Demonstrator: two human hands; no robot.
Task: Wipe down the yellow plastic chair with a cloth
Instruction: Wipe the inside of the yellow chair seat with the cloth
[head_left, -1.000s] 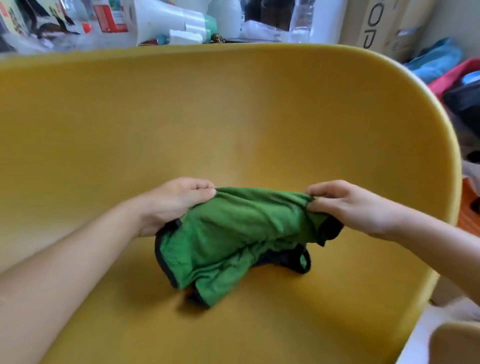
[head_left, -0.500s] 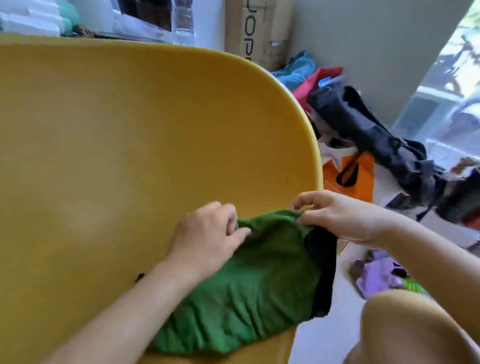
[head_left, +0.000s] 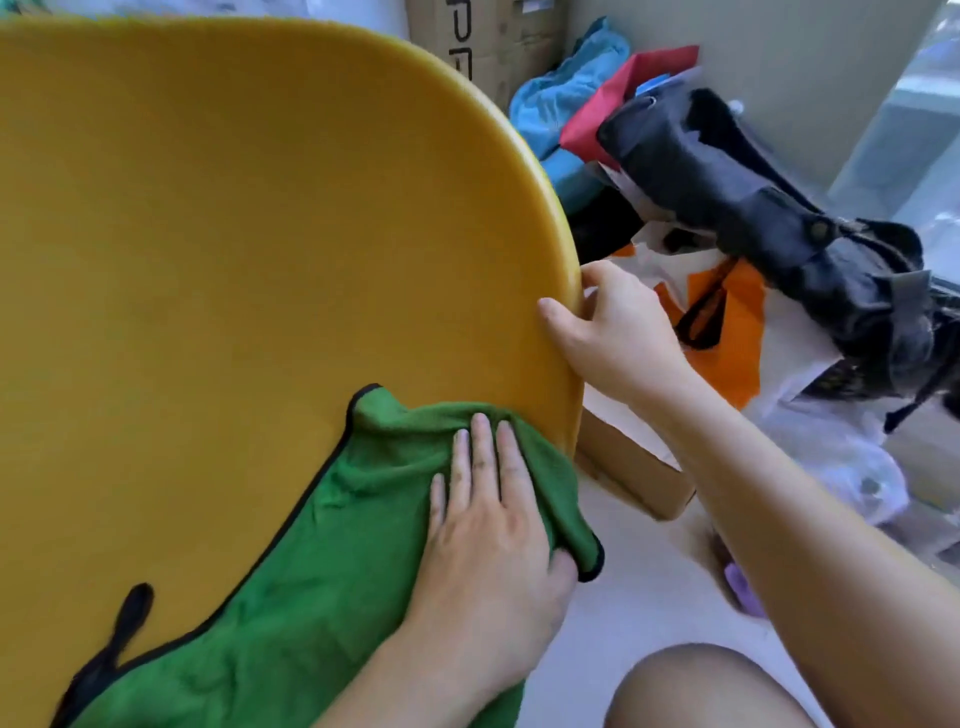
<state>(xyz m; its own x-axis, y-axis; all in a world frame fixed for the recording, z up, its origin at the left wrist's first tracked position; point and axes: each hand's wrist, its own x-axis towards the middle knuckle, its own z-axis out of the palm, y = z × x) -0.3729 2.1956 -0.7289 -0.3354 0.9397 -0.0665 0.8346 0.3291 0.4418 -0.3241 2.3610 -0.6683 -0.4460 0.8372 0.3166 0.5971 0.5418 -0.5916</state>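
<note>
The right hand (head_left: 621, 338) has let go of the green microfibre cloth (head_left: 322, 561) and now grips the yellow plastic chair (head_left: 234, 234) rim; the left hand (head_left: 493, 545), fingers flat, presses the cloth onto the seat's right edge.

Yellow plastic chair (head_left: 218, 249): smooth, matte, mustard-toned shell fills the left and centre of the frame, its rounded rim curving from top centre down to the right of middle. Surface looks plain, no pattern. Cloth (head_left: 311, 561): green, soft towelling texture, edged in black binding, with a black loop tag trailing at lower left. It lies spread and wrinkled flat against the chair's lower right portion, stretching from bottom left of the frame up toward the rim, one corner hanging past the chair's edge at lower centre-right.
</note>
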